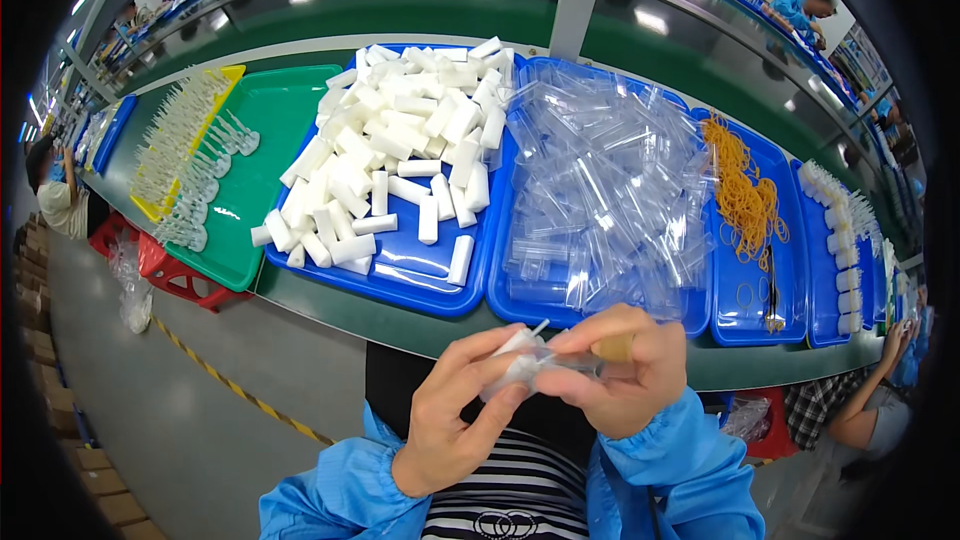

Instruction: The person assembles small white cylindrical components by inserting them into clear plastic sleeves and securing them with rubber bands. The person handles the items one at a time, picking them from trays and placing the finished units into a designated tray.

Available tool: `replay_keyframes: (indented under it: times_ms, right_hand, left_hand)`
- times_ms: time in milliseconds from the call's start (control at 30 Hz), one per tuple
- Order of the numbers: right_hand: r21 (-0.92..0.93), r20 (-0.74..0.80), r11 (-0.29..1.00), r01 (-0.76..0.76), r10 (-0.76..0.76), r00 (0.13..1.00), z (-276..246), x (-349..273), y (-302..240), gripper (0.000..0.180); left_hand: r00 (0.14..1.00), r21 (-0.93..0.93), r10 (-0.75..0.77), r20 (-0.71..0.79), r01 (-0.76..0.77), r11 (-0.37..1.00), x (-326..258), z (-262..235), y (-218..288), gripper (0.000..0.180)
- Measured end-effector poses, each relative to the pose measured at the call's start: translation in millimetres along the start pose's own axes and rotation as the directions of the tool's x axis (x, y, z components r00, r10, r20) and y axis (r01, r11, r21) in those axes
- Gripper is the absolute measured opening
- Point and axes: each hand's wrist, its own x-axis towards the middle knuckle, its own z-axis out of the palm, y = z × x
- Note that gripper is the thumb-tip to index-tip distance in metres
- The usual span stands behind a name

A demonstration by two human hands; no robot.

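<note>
A: While both hands meet just above the lap, what have they got?

B: The left hand and the right hand are closed together on a small clear plastic sleeve with a white piece poking out of its upper end. The left fingers curl round the left end from below; the right fingers pinch the other end from above, thumb underneath. Neither hand is spread open. Something tan shows at the right fingertips, though I cannot tell what it is.

A: And where is that in relation to the bench?

B: Just in front of its near edge, held in the air over a striped shirt, not touching the bench.

A: What lies on the bench?

B: Straight ahead, a blue tray heaped with white blocks. Touching it on the right, a second blue tray full of clear plastic sleeves. Further right, another blue tray with a pile of orange rubber bands. To the left, a green tray carries clear plastic forks, some of them on a yellow tray.

A: Anyone else about?

B: A forearm of another person rests at the lower right, and a seated person is at the far left.
</note>
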Motion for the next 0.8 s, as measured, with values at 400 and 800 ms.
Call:
replay_keyframes:
  times_ms: [400,800]
  right_hand:
    - [0.303,-0.132,0.92,-0.25,0.3,0.945,8,0,5,0.043]
    - [0.29,-0.157,0.934,-0.21,0.263,0.952,14,2,-3,0.035]
  left_hand:
    - [0.997,0.155,0.049,0.065,-0.058,0.986,5,-3,6,0.032]
    - [0.999,0.124,0.001,0.039,-0.006,0.992,7,-5,12,0.036]
